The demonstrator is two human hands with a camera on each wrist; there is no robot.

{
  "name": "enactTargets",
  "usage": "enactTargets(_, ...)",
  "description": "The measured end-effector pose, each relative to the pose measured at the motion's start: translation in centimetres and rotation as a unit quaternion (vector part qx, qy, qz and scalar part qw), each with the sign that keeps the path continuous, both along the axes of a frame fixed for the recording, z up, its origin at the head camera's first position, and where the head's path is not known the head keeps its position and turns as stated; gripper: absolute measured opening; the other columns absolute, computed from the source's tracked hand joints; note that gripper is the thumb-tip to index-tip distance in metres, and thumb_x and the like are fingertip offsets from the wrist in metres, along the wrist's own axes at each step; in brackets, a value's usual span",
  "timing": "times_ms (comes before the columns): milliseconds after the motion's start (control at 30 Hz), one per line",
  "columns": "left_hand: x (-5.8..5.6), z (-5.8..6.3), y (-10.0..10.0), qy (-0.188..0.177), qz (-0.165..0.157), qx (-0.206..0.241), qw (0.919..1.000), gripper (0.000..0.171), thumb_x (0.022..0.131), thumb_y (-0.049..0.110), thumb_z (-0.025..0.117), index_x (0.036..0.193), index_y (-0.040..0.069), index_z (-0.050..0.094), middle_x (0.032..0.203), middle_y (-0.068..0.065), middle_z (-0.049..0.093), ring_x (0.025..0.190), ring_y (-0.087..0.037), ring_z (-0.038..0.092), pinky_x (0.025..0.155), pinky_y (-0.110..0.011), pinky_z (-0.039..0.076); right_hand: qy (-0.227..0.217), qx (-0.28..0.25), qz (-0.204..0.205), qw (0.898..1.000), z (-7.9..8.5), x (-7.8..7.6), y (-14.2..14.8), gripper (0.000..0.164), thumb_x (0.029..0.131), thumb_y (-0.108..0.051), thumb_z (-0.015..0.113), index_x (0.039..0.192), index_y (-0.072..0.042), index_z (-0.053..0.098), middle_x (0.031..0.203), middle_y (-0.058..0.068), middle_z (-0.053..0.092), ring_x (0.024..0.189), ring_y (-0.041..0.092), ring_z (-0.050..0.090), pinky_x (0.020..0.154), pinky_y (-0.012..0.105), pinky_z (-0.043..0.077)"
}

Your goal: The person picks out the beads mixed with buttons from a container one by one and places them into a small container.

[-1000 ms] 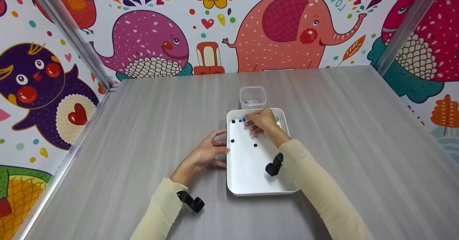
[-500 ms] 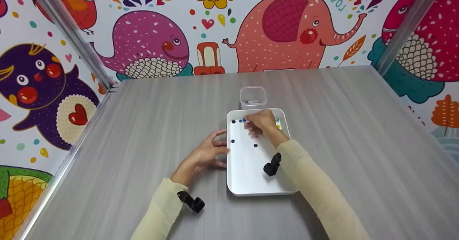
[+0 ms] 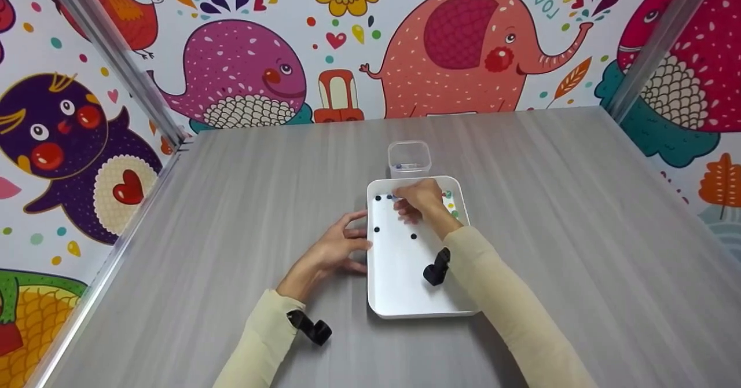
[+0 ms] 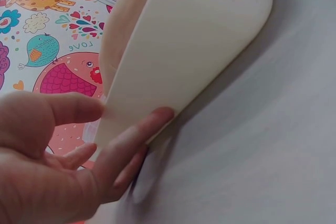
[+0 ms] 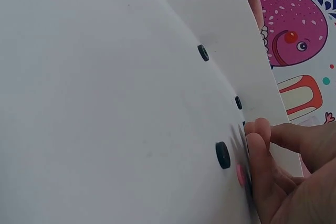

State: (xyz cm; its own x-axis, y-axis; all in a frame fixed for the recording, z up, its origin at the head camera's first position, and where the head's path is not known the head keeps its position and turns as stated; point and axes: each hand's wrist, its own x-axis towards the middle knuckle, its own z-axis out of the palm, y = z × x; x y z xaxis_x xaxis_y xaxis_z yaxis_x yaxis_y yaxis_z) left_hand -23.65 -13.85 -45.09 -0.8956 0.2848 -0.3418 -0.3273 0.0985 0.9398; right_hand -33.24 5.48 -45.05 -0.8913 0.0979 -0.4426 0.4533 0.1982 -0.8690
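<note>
A white tray holds several small round buttons. Black buttons lie in its left and middle part. Over the far end, my right hand brings thumb and forefinger together on a small blue button, which the fingertips mostly cover. In the right wrist view these fingers are low by the tray floor, next to a pink button and a black one. My left hand rests against the tray's left side, its extended fingers touching the outer wall.
A clear plastic container stands just beyond the tray, with a few small pieces at its bottom. Green and yellow buttons lie along the tray's right side. A patterned wall closes off the grey table's far edge.
The right wrist and forearm have shifted slightly left, while the fingertips stay at the blue button, which shows less now. My left hand and the tray hold their places.
</note>
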Motion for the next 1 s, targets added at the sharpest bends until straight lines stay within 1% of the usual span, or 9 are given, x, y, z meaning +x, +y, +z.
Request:
enactTargets(200, 0.01, -0.09, -0.06, 0.004, -0.005, -0.003, 1.0000, 0.072, 0.092, -0.006, 0.060, 0.154, 0.016, 0.033, 0.140, -0.027, 0.051, 0.111, -0.030, 0.064, 0.066, -0.043, 0.065, 0.005, 0.017, -0.006, 1.000, -0.17, -0.10, -0.12, 0.017, 0.086, -0.017, 0.071, 0.083, 0.000, 0.068, 0.054, 0.002, 0.067, 0.040, 0.010, 0.060, 0.038, 0.022, 0.050)
enactTargets(367, 0.02, -0.18, -0.07, 0.007, -0.001, -0.008, 0.9999, 0.071, 0.091, -0.006, 0.061, 0.154, 0.016, 0.034, 0.140, -0.027, 0.051, 0.111, -0.030, 0.064, 0.066, -0.044, 0.065, 0.010, 0.028, -0.004, 1.000, -0.27, -0.11, -0.24, 0.018, 0.086, -0.018, 0.072, 0.081, -0.001, 0.069, 0.055, 0.001, 0.067, 0.040, 0.010, 0.060, 0.038, 0.023, 0.051)
enactTargets(533, 0.00, -0.23, -0.03, 0.010, -0.002, -0.012, 0.9999, 0.071, 0.092, -0.006, 0.061, 0.154, 0.015, 0.033, 0.139, -0.028, 0.051, 0.111, -0.029, 0.064, 0.068, -0.046, 0.065, 0.010, 0.017, -0.005, 1.000, -0.22, -0.18, -0.26, 0.015, 0.086, -0.014, 0.070, 0.078, -0.002, 0.068, 0.054, 0.001, 0.066, 0.040, 0.010, 0.060, 0.038, 0.023, 0.052)
enactTargets(667, 0.01, -0.19, 0.01, 0.009, 0.000, -0.011, 0.9999, 0.072, 0.091, -0.006, 0.061, 0.154, 0.015, 0.033, 0.139, -0.028, 0.051, 0.111, -0.030, 0.063, 0.070, -0.047, 0.065, 0.005, 0.013, 0.004, 1.000, -0.10, -0.14, -0.20, 0.014, 0.087, -0.013, 0.069, 0.078, -0.002, 0.068, 0.053, 0.001, 0.066, 0.040, 0.010, 0.060, 0.038, 0.023, 0.051)
enactTargets(800, -0.02, -0.13, -0.02, 0.008, 0.001, -0.015, 0.9999, 0.072, 0.091, -0.005, 0.062, 0.154, 0.016, 0.034, 0.140, -0.028, 0.050, 0.112, -0.031, 0.064, 0.070, -0.047, 0.065, 0.003, 0.021, 0.013, 1.000, 0.15, -0.09, -0.08, 0.016, 0.088, -0.016, 0.068, 0.078, -0.002, 0.069, 0.055, 0.001, 0.066, 0.041, 0.010, 0.060, 0.038, 0.022, 0.050)
enactTargets(1000, -0.01, -0.14, -0.10, 0.007, 0.001, -0.014, 0.9999, 0.072, 0.091, -0.005, 0.063, 0.154, 0.017, 0.035, 0.139, -0.027, 0.051, 0.111, -0.030, 0.064, 0.070, -0.046, 0.065, -0.001, 0.026, 0.023, 0.999, 0.63, -0.13, 0.38, 0.018, 0.088, -0.019, 0.070, 0.084, -0.001, 0.070, 0.059, 0.001, 0.068, 0.043, 0.009, 0.060, 0.040, 0.023, 0.052)
